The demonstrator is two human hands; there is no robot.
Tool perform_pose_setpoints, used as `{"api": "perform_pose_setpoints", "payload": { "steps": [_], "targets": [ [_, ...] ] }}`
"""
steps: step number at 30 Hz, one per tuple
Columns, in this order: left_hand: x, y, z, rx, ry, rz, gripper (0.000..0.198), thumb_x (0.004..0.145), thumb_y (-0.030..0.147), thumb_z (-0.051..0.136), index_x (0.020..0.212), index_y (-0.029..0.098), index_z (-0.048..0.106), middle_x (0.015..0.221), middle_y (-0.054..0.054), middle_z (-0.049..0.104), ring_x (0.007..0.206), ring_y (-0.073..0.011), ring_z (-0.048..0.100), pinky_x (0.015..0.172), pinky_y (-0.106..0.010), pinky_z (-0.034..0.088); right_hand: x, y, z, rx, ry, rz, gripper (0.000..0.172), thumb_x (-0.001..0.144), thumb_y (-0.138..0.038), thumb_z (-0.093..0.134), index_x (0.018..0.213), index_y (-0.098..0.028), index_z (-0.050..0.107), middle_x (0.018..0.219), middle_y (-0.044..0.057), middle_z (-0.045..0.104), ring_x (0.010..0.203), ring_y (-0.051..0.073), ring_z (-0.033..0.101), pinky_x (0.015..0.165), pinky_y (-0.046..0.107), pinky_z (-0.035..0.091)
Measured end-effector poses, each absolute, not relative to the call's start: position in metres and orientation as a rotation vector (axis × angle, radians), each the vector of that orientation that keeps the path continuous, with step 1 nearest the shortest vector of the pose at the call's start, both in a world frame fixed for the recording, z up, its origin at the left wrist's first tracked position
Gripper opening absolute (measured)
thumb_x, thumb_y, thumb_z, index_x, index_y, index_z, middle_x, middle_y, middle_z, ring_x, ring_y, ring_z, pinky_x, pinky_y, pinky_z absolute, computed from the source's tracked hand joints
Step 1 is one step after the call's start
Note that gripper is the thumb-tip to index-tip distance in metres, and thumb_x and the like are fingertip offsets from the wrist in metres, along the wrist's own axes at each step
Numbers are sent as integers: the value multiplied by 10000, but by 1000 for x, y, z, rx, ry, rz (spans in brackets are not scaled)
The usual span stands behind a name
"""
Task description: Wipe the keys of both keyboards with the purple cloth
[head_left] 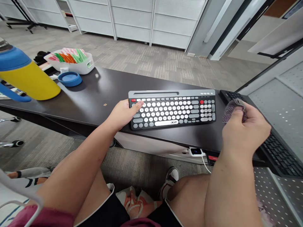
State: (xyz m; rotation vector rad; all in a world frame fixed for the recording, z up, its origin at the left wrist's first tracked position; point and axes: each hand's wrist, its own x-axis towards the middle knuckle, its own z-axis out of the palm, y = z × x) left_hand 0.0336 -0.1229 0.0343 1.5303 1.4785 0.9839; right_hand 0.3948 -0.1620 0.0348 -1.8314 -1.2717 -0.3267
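Observation:
A grey and black keyboard (pixel 172 108) with round white keys and two red ones lies flat on the dark desk (pixel 106 85). My left hand (pixel 124 113) grips its left end, the thumb on top over the keys and the other fingers hidden beneath or behind the edge. Off the keyboard's right end, my right hand (pixel 246 127) pinches a bunched grey-purple cloth (pixel 229 110) between thumb and fingers. That cloth is held apart from the keyboard, in front of a second, black keyboard (pixel 281 151) along the right side.
At the left stand a yellow and blue tumbler (pixel 30 75), a blue lid (pixel 70 78) and a white basket (pixel 82 66) of colourful packets. Below the front edge are a smartwatch on a charger (pixel 196 152) and its white cable. A perforated panel (pixel 281 94) borders the right.

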Motion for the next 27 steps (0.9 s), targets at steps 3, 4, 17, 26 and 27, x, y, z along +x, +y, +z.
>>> {"api": "perform_pose_setpoints", "payload": {
  "steps": [3,4,17,26,27],
  "targets": [
    [34,-123,35,1540,1497,976,556,913,734,662,1088,225,801,1103,-69,835,1019,-316,770,912,-420,604,401,-157,27,-1949,-1238,-402,378,1005,-276,559,1296,-237,797,1103,124,825,981,328,780,891,432,557],
    [34,-123,35,1542,1505,974,553,912,734,662,1086,228,803,1102,-65,835,1014,-314,771,913,-419,604,397,-155,24,-1971,-1285,-366,394,1007,-284,547,1316,-238,786,1102,120,825,967,331,778,890,447,559],
    [34,-122,33,1539,1473,997,549,911,742,661,1089,240,796,1109,-57,833,1020,-303,767,912,-402,600,279,-152,18,-1757,-1698,-123,441,1075,-243,435,1438,-212,681,1257,119,791,1101,303,778,906,446,625],
    [33,-120,28,1484,1428,1061,745,945,862,448,1048,208,789,1096,-101,825,1063,-315,742,889,-378,590,220,-161,1,-1344,-1921,-38,494,1045,-64,413,1485,-158,617,1555,124,602,1479,253,539,1234,477,481],
    [33,-121,28,1466,1422,1074,768,943,873,428,1050,206,791,1093,-108,824,1070,-313,740,907,-382,588,219,-163,1,-1322,-1938,-22,499,1043,-57,413,1486,-160,618,1554,125,601,1483,256,533,1244,488,471]
  ]
}}
